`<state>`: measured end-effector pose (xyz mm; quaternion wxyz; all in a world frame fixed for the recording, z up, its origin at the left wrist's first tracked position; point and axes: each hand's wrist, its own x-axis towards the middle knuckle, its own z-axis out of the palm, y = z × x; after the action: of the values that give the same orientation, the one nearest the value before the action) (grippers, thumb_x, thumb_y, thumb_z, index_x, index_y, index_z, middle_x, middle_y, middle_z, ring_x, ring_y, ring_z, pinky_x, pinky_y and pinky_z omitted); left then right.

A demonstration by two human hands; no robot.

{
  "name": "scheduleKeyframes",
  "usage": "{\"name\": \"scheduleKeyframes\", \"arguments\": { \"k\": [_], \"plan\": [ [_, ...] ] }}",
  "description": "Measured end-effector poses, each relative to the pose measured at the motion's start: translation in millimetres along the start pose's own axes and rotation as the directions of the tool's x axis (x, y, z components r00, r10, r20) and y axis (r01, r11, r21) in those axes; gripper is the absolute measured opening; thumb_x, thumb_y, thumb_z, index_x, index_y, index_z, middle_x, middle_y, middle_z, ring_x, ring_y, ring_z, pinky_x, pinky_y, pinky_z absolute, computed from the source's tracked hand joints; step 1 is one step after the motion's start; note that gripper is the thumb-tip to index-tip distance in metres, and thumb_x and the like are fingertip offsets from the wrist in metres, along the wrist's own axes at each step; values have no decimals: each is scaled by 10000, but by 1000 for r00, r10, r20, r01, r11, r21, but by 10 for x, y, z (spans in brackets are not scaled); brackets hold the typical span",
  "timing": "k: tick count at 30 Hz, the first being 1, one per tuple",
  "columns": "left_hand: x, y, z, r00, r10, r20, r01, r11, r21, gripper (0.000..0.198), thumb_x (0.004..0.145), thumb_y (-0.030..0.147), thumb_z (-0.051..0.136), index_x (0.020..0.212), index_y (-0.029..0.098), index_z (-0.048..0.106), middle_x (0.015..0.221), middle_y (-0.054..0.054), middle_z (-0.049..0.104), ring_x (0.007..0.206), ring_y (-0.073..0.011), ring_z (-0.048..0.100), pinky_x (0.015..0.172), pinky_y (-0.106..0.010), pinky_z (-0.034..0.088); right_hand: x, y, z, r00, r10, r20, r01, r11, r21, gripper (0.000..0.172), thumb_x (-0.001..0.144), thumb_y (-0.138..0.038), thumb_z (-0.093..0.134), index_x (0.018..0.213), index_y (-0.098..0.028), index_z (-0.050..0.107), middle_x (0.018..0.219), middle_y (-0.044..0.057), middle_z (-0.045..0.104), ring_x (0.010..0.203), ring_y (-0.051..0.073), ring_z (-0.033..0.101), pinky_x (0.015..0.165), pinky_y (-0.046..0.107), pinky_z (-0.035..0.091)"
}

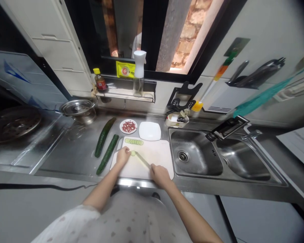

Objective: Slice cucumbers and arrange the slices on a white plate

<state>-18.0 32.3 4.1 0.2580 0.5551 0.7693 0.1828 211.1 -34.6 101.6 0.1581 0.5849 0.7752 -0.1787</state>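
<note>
On a white cutting board (154, 155), my left hand (123, 156) presses down on a short cucumber piece (133, 153), fingers curled over it. My right hand (160, 175) grips the handle of a knife (142, 159), whose blade rests against the cut end of the piece. A row of several cucumber slices (134, 141) lies along the board's far edge. Two whole cucumbers (105, 146) lie on the steel counter just left of the board.
A small plate of red bits (128, 126) and an empty white plate (149, 131) sit behind the board. A double steel sink (218, 155) with a tap (228, 128) is to the right. A lidded pot (78, 109) and a stove (12, 123) stand at the left.
</note>
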Motion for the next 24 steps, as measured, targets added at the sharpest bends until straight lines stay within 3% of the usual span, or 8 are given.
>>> {"name": "scheduleKeyframes", "arguments": {
  "k": [24],
  "plan": [
    [105,12,-49,995,-82,47,81,996,42,200,755,363,641,906,233,632,865,-13,686,807,-174,629,676,-240,411,161,51,-69,992,-106,63,111,989,-98,294,893,-133,368,1085,-143,591,946,146,681,949,233,641,759,302,444]
  ]
}}
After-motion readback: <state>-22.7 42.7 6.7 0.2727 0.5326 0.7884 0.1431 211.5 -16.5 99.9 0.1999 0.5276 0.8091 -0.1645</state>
